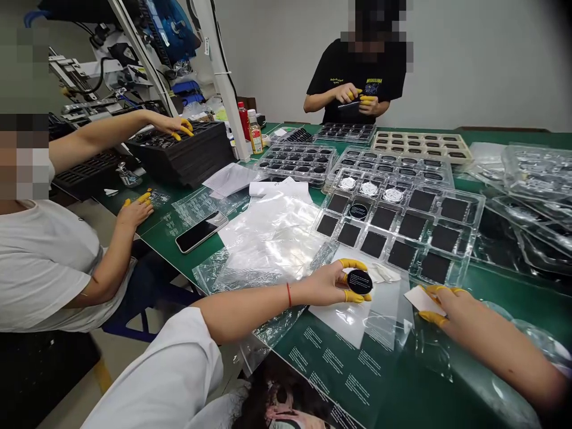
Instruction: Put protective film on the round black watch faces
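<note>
My left hand (328, 285), in yellow finger cots, pinches a round black disc (360, 282) by its edge. Small white lines of text show on the disc's face. A small white card (423, 299) is between the yellow-covered fingers and thumb of my right hand (460, 313). White paper and clear film (339, 325) lie under my left hand. Just beyond is a clear plastic tray (474, 223) with black square pads, several round white pieces and one black disc (358, 211). Near the table's front edge lies a clear sheet with white text blocks (337, 360).
A phone (201, 231) and plastic bags (272, 238) lie left of the tray. More filled trays (297, 162) stand behind, and stacked clear trays (536, 173) at right. One co-worker (357, 77) sits opposite; another (49, 268), at left, reaches over stacked black trays (187, 155).
</note>
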`<control>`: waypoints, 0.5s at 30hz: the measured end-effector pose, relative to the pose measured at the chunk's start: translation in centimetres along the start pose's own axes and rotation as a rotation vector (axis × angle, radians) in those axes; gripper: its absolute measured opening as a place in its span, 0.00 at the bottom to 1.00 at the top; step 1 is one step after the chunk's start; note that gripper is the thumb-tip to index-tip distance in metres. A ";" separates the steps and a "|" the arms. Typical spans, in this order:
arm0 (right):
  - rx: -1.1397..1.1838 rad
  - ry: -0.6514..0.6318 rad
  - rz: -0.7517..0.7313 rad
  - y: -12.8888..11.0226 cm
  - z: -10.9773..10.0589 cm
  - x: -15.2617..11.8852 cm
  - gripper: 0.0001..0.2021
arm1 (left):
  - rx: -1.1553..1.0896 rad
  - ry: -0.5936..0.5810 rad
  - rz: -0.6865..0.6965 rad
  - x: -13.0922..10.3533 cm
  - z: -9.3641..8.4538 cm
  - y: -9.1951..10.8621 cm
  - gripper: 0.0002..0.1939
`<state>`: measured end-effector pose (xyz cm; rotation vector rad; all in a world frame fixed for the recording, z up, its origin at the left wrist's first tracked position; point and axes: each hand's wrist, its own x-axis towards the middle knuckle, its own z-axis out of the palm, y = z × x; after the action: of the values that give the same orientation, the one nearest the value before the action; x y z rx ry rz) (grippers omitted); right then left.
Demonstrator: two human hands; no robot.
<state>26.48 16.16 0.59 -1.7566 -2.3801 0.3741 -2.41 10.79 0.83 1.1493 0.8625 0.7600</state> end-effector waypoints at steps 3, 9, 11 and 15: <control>-0.065 -0.086 -0.022 -0.4 -0.2 -0.3 0.04 | 0.019 -0.016 -0.004 -0.2 0.1 0.2 0.39; -0.041 -0.198 0.091 -2.3 -1.4 -0.7 0.12 | 0.004 -0.008 -0.029 -0.1 0.2 0.3 0.39; -0.033 -0.274 0.128 -2.8 -1.9 -0.7 0.12 | 0.000 -0.010 -0.028 0.0 0.1 0.1 0.40; 0.062 -0.128 0.093 -3.8 -2.7 -0.9 0.13 | 0.013 0.013 -0.034 -0.1 0.2 0.2 0.41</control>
<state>23.97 14.54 4.28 -1.8729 -2.3475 0.5838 -2.28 10.68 1.11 1.1399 0.8972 0.7354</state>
